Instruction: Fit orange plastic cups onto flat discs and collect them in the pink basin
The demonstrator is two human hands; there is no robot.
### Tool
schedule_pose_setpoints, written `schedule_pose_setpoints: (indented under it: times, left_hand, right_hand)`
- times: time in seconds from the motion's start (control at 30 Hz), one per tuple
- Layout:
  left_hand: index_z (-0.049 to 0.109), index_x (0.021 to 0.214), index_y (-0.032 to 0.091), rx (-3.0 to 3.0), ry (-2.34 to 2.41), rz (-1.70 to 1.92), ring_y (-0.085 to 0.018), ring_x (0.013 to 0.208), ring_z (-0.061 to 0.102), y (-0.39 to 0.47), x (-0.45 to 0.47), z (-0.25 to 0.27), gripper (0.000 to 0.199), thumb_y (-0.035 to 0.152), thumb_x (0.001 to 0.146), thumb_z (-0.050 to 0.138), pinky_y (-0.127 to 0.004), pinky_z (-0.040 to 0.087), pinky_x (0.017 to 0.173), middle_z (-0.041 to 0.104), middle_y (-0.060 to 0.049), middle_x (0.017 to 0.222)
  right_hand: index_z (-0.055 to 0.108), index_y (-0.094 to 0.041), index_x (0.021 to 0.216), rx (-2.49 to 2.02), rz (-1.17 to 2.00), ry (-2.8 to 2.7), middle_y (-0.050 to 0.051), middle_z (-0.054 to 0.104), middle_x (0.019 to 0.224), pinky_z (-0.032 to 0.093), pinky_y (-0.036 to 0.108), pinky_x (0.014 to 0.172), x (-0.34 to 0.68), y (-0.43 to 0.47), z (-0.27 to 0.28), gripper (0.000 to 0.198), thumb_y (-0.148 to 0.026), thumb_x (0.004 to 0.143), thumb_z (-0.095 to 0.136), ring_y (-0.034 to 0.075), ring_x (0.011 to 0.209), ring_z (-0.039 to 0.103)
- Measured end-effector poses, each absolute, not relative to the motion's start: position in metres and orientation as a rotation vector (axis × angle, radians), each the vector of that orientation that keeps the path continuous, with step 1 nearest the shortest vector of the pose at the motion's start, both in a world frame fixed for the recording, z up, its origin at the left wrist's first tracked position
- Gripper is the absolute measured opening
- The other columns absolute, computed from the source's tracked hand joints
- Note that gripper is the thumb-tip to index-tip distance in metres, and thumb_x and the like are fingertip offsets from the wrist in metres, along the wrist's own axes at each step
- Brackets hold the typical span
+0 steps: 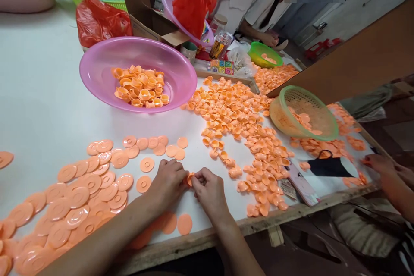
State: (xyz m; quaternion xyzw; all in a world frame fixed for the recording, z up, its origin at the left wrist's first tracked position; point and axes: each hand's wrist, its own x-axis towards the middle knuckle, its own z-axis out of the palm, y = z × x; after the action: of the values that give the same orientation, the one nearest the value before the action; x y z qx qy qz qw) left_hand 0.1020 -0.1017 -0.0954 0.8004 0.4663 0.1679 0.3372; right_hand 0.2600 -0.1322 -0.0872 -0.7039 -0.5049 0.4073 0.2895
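Near the table's front edge my two hands meet over a small orange plastic cup. My left hand has its fingertips closed at the cup's left side, partly hidden by its own knuckles. On the cup's right side, my right hand pinches with thumb and fingers. Many flat orange plastic discs with ringed centres lie overlapping to the left. A single orange disc rests below my hands. A spread heap of little orange cups covers the table to the right.
A pink basin holding more cups stands behind my hands. At right are a green basket with discs, a phone and a black mask. A co-worker's hand is at far right; another person sits beyond.
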Motion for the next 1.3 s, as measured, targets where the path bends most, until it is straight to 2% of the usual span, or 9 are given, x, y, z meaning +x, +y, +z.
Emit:
schedule_pose_setpoints:
  times: [0.23, 0.47, 0.7, 0.77, 0.83, 0.93, 1.0, 1.13, 1.3]
  left_hand:
    - [0.064, 0.071, 0.019, 1.602, 1.311, 0.348, -0.016, 0.065, 0.055, -0.091, 0.114, -0.077, 0.011, 0.019, 0.076, 0.054, -0.027, 0.032, 0.060, 0.064, -0.001, 0.067]
    - [0.044, 0.059, 0.019, 1.485, 1.327, 0.470, -0.011, 0.056, 0.042, -0.100, 0.122, -0.094, 0.021, 0.023, 0.080, 0.049, -0.023, 0.029, 0.054, 0.051, 0.005, 0.056]
    - [0.049, 0.064, 0.019, 1.615, 1.370, 0.422, -0.011, 0.055, 0.045, -0.104, 0.124, -0.095, 0.014, 0.018, 0.078, 0.049, -0.023, 0.028, 0.053, 0.055, 0.003, 0.057]
    - [0.050, 0.062, 0.019, 1.665, 1.400, 0.516, -0.011, 0.054, 0.046, -0.095, 0.120, -0.083, 0.013, 0.015, 0.075, 0.049, -0.023, 0.029, 0.053, 0.053, 0.003, 0.056]
    - [0.052, 0.063, 0.018, 1.652, 1.450, 0.721, -0.011, 0.054, 0.049, -0.073, 0.107, -0.057, 0.014, 0.015, 0.076, 0.050, -0.023, 0.033, 0.054, 0.053, 0.003, 0.056]
    - [0.065, 0.088, 0.019, 1.503, 1.581, 1.070, -0.011, 0.051, 0.053, -0.028, 0.078, -0.007, 0.013, 0.027, 0.082, 0.057, -0.025, 0.040, 0.055, 0.058, 0.004, 0.060]
    - [0.064, 0.108, 0.020, 1.462, 1.671, 1.201, -0.011, 0.050, 0.053, -0.009, 0.058, 0.017, 0.029, 0.033, 0.082, 0.062, -0.026, 0.042, 0.055, 0.060, 0.004, 0.063]
    - [0.070, 0.090, 0.021, 1.849, 1.538, 0.878, -0.014, 0.063, 0.056, -0.031, 0.038, -0.001, 0.013, 0.023, 0.077, 0.066, -0.028, 0.041, 0.063, 0.064, 0.001, 0.070]
    - [0.069, 0.075, 0.021, 2.281, 1.231, 0.339, -0.022, 0.087, 0.054, -0.092, 0.049, -0.078, 0.016, 0.007, 0.071, 0.064, -0.034, 0.032, 0.071, 0.065, -0.004, 0.081]
  right_hand:
    - [0.054, -0.021, 0.067, -1.887, 0.887, -1.600, -0.001, 0.061, 0.060, 0.039, 0.023, 0.052, 0.260, -0.132, -0.084, 0.016, -0.022, 0.083, 0.053, 0.014, 0.054, 0.055]
    - [0.051, -0.021, 0.071, -1.877, 0.846, -1.621, 0.002, 0.062, 0.067, 0.043, 0.025, 0.058, 0.252, -0.139, -0.089, 0.020, -0.025, 0.090, 0.049, 0.015, 0.060, 0.056]
    - [0.061, -0.020, 0.073, -1.759, 1.181, -1.453, -0.002, 0.059, 0.055, 0.044, 0.024, 0.049, 0.268, -0.128, -0.085, 0.021, -0.031, 0.089, 0.052, 0.014, 0.048, 0.055]
    - [0.065, -0.019, 0.075, -1.760, 1.063, -1.535, 0.000, 0.061, 0.060, 0.047, 0.026, 0.054, 0.285, -0.115, -0.078, 0.021, -0.032, 0.088, 0.054, 0.016, 0.054, 0.058]
    - [0.067, -0.019, 0.083, -1.803, 0.699, -1.636, 0.005, 0.065, 0.079, 0.049, 0.031, 0.066, 0.301, -0.100, -0.074, 0.016, -0.031, 0.086, 0.056, 0.018, 0.067, 0.060]
    - [0.064, -0.019, 0.093, -1.895, 0.352, -1.781, 0.009, 0.061, 0.095, 0.048, 0.035, 0.073, 0.314, -0.083, -0.077, 0.014, -0.024, 0.082, 0.056, 0.021, 0.077, 0.058]
    - [0.060, -0.020, 0.089, -1.934, 0.300, -1.856, 0.008, 0.059, 0.091, 0.047, 0.036, 0.073, 0.314, -0.079, -0.081, 0.010, -0.021, 0.080, 0.056, 0.022, 0.079, 0.057]
    - [0.056, -0.021, 0.081, -1.885, 0.464, -1.761, 0.003, 0.060, 0.079, 0.047, 0.033, 0.068, 0.307, -0.087, -0.086, 0.004, -0.024, 0.078, 0.058, 0.019, 0.071, 0.054]
    - [0.065, -0.016, 0.090, -1.787, 1.061, -1.200, 0.003, 0.064, 0.070, 0.053, 0.030, 0.057, 0.298, -0.107, -0.084, 0.028, -0.039, 0.076, 0.064, 0.017, 0.060, 0.059]
